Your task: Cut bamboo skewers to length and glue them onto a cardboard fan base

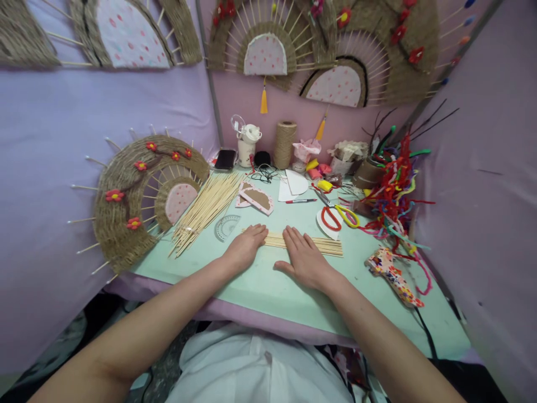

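Observation:
Several thin bamboo sticks lie side by side in a flat row on the pale green table. My left hand rests over their left end with its fingers together and stretched out. Flat on the row farther right lies my right hand, its fingers extended and the thumb spread to the side. Both palms hide parts of the sticks. Just beyond my left hand is a clear protractor. A larger pile of bamboo sticks fans out at the left.
Red-and-yellow scissors lie beyond the sticks' right end. A floral-patterned glue gun with a cord sits at the right, below tangled pipe cleaners. At the back stand a twine spool and a phone. A twine-woven fan leans left.

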`<state>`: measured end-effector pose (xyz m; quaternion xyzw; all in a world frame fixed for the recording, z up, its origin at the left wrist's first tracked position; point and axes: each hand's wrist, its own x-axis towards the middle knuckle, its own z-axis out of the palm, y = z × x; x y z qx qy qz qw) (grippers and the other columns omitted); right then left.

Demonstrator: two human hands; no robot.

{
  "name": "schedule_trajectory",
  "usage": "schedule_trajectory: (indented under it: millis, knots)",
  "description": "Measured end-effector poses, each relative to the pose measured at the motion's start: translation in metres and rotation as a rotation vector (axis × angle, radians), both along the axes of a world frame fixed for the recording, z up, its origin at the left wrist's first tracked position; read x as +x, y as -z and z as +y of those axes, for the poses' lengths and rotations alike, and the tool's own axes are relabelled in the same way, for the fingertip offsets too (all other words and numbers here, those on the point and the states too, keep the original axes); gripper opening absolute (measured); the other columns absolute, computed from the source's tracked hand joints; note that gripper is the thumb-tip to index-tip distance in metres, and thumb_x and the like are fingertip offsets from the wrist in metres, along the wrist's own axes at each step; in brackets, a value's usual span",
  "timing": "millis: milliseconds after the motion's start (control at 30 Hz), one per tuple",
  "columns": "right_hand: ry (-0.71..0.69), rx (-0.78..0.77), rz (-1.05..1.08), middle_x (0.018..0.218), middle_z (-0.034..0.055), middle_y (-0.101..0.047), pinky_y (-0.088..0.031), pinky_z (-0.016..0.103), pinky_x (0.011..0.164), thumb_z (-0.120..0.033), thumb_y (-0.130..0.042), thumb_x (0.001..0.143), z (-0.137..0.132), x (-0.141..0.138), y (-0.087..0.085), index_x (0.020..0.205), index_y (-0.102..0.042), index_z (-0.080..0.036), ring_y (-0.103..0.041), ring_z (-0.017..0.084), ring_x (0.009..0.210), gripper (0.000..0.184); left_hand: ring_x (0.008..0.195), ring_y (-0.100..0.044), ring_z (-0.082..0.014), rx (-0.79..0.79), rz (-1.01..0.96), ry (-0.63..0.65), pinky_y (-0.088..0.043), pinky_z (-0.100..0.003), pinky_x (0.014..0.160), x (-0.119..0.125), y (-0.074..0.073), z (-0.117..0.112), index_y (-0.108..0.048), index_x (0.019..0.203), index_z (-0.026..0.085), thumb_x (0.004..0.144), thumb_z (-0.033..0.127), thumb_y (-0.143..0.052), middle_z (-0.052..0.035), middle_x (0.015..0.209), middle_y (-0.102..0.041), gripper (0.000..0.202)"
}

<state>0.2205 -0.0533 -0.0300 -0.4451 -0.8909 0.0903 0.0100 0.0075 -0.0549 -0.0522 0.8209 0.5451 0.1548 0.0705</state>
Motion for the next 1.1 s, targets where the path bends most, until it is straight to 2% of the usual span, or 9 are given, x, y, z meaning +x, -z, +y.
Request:
schedule_trajectory:
  millis: [100,233,400,500,700,900,1100]
  knots:
    - [-0.001,0.004,0.015,0.157,0.0159,-0.013,-0.013,0.047,0.116,-0.070,-0.025,0.087,0.001,0.001,0.007,0.151,-0.017,-0.008,-0.008,0.026,0.146,0.090,0.135,-0.040,-0.0202,-0.012,0.010,-0.008,-0.027,-0.042,0.115,-0.001,-0.002,0.001,-0.052,0.132,0.014,0.095,0.021,-0.037,-0.0111,0.142,-0.048,0.040]
    - [-0.002,0.005,0.013,0.157,0.0153,-0.014,-0.013,0.046,0.116,-0.070,-0.026,0.087,0.001,0.001,0.006,0.150,-0.020,-0.006,-0.009,0.026,0.146,0.090,0.137,-0.037,-0.0209,-0.037,0.048,-0.019,-0.026,-0.042,0.116,0.004,-0.008,-0.004,-0.049,0.134,0.012,0.096,0.022,-0.036,-0.0127,0.144,-0.045,0.042]
    - [0.003,0.006,-0.011,0.157,0.0152,-0.013,-0.014,0.045,0.117,-0.068,-0.025,0.088,0.000,0.000,0.004,0.149,-0.021,-0.005,-0.010,0.025,0.146,0.088,0.145,-0.017,-0.0245,-0.060,0.125,-0.054,-0.017,-0.044,0.118,0.029,-0.021,-0.024,-0.032,0.145,0.008,0.095,0.038,-0.039,-0.0152,0.155,-0.023,0.059]
    - [0.008,0.014,-0.017,0.157,0.0152,-0.014,-0.015,0.045,0.117,-0.067,-0.025,0.089,0.000,0.000,0.008,0.149,-0.021,-0.005,-0.011,0.025,0.146,0.086,0.146,-0.011,-0.0252,-0.145,0.143,-0.067,-0.015,-0.042,0.119,0.037,-0.024,-0.031,-0.027,0.146,0.004,0.094,0.048,-0.035,-0.0169,0.156,-0.016,0.069]
    - [-0.006,0.057,-0.016,0.156,0.0163,-0.018,-0.015,0.047,0.117,-0.071,-0.027,0.086,0.000,0.001,0.016,0.151,-0.016,-0.008,-0.012,0.026,0.146,0.091,0.146,-0.009,-0.0245,-0.173,0.118,-0.064,-0.013,-0.041,0.119,0.031,-0.019,-0.030,-0.024,0.147,0.005,0.094,0.054,-0.028,-0.0161,0.157,-0.015,0.072]
    - [-0.016,0.075,-0.032,0.157,0.0162,-0.018,-0.018,0.048,0.115,-0.071,-0.026,0.087,0.000,0.001,0.017,0.152,-0.011,-0.009,-0.013,0.027,0.145,0.091,0.146,-0.009,-0.0246,-0.171,0.105,-0.078,-0.012,-0.042,0.118,0.032,-0.016,-0.030,-0.025,0.147,0.005,0.094,0.056,-0.026,-0.0169,0.156,-0.016,0.074]
    - [0.004,0.062,-0.055,0.157,0.0157,-0.016,-0.016,0.046,0.116,-0.072,-0.026,0.086,-0.001,0.000,0.015,0.150,-0.019,-0.007,-0.013,0.026,0.145,0.091,0.146,-0.010,-0.0249,-0.172,0.090,-0.084,-0.013,-0.042,0.118,0.032,-0.014,-0.029,-0.026,0.147,0.005,0.093,0.058,-0.029,-0.0169,0.156,-0.017,0.075]
